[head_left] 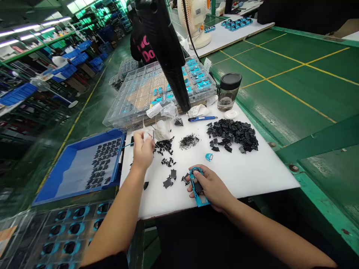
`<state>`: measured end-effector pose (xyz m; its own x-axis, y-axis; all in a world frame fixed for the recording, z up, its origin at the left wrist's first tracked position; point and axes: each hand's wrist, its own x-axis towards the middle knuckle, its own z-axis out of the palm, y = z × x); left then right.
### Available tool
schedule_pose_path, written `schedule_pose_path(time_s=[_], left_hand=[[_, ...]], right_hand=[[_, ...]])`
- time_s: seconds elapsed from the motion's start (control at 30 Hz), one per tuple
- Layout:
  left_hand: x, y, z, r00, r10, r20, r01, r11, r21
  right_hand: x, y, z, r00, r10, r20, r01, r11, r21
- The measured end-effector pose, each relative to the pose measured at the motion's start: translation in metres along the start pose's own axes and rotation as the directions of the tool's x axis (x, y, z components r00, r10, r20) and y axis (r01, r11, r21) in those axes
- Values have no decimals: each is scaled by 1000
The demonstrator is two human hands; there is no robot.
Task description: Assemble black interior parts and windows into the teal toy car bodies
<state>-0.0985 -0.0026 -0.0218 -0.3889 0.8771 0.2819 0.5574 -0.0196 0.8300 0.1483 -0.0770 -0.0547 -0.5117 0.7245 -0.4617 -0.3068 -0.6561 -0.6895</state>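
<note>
My right hand (214,186) is wrapped round a glossy blue plastic housing (202,200), tilted near the table's front edge. A dark piece (198,187) sits in the housing's opening. At the table's left side my left hand (143,151) is closed in a pinch, with a thin blue stick (127,145) poking out to its left. Something white shows at its fingertips, too small to make out. Close by lie a heap of small black parts (165,145) and a pile of tiny black screws or pins (189,141). A small blue piece (209,157) lies beyond my right hand.
A large pile of black plastic parts (234,134) covers the right of the white tabletop (252,175). Behind are a blue cutter (202,118), a lidded cup (228,91) and clear compartment trays (134,97). A black tool (174,63) hangs overhead. A blue bin (78,157) stands left.
</note>
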Motion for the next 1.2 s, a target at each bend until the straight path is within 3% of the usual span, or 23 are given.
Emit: schedule_pose_path(time_s=[0.1, 0.2, 0.5, 0.63, 0.73, 0.83, 1.03, 1.1, 1.2], left_hand=[[-21, -2, 16, 991, -27, 135, 33, 999, -40], [-26, 3, 29, 979, -41, 200, 48, 998, -28], [-17, 1, 48, 958, -125, 260, 111, 992, 68], [-20, 3, 45, 961, -145, 237, 139, 989, 40], [-27, 8, 25, 978, -147, 147, 149, 989, -8], [-38, 6, -13, 982, -190, 7, 190, 978, -82], [-67, -26, -98, 901, -388, -192, 342, 910, -233], [-82, -38, -114, 873, -421, -244, 375, 902, -214], [-110, -47, -118, 854, -421, -306, 412, 906, -98]], right_hand=[[1, 1, -1, 1000, 6, 5, -6, 1000, 10], [1, 1, -1, 1000, 8, -4, -8, 1000, 11], [3, 3, -2, 1000, -7, -14, 7, 1000, 6], [-1, -2, 0, 1000, 13, -29, -13, 1000, -5], [-8, -9, 0, 999, 4, -46, -5, 1000, -26], [-14, -16, -6, 995, -51, -83, 49, 998, -25], [-15, -29, -20, 973, -82, -218, 86, 996, 10], [-13, -31, -20, 967, -87, -239, 86, 996, -15], [-11, -31, -16, 974, -73, -215, 66, 997, -37]])
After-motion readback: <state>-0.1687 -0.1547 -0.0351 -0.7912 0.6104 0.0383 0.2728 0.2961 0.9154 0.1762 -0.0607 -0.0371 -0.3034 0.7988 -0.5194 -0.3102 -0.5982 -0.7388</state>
